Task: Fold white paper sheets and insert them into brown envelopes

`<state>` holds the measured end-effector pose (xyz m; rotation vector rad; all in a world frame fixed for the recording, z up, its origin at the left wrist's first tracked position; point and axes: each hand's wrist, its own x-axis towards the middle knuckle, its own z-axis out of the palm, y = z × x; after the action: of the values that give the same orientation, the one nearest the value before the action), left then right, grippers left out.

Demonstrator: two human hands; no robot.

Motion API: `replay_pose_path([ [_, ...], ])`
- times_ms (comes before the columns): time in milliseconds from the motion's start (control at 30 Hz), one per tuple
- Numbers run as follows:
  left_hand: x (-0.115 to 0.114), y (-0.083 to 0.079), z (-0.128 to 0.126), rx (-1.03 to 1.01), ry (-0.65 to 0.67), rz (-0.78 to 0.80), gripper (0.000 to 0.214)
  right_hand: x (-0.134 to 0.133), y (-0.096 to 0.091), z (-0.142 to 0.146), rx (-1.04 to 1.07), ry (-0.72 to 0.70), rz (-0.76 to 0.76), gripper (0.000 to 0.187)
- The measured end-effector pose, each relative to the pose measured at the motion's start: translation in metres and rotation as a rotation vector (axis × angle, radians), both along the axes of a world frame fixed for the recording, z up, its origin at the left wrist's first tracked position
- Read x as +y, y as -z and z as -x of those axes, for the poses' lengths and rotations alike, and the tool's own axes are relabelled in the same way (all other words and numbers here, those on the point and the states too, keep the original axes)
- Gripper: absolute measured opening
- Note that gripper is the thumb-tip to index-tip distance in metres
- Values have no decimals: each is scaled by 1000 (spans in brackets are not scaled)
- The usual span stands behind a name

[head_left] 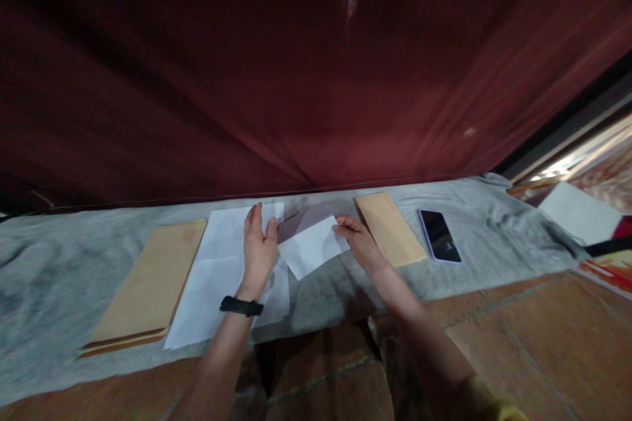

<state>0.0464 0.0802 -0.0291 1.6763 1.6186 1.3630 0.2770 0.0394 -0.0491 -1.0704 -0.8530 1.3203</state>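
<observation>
The grey cloth [59, 276] covers the surface from side to side. Its near edge runs just under both wrists, where terracotta floor tiles [518, 329] begin. Its far edge meets a dark red curtain [296, 79] a little beyond the fingertips. Bare cloth lies open between the forearms and far out to the left; the right end is rumpled.

A stack of brown envelopes [148, 286] lies left of the left hand [257, 247], touching the loose white sheets [217, 276]. A single brown envelope [390, 227] lies just right of the right hand [359, 241]. All lie flat, and whether anything is inside cannot be told. Beyond the single envelope rests a dark-screened phone [439, 235], face up.

The left hand, with a black wristband [241, 306], lies flat and spread on the white sheets, fingers pointing away and thumb out. The right hand's fingers are bent, pinching the right edge of a folded white sheet [312, 247]. That sheet sits between the two hands, turned askew, its left corner overlapping the loose sheets. It is blank, with a crisp fold, and casts a shadow on the cloth behind it.
</observation>
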Motion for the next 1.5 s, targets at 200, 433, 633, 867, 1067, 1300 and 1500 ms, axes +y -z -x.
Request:
replay_pose_path([
  [200,-8,-3,-6,-654,156,546,58,-3,-8,-2,75,110,-109,21],
  [433,-15,-21,-16,-856,361,465,61,-4,-15,-5,-78,165,-228,14],
  [633,-22,-31,-23,-746,335,147,42,-6,-21,-9,-441,212,-354,11],
  [867,-29,-13,-12,-397,383,253,28,-8,-11,-14,-653,109,-299,19],
  [1067,-37,-4,1,-182,494,393,29,-17,-1,-28,-646,-186,-150,20],
  [1300,-49,3,6,-20,680,499,21,-37,-6,-41,-792,-381,23,20],
  [1500,-51,6,6,-85,665,596,23,-45,2,-47,-944,-324,135,24],
])
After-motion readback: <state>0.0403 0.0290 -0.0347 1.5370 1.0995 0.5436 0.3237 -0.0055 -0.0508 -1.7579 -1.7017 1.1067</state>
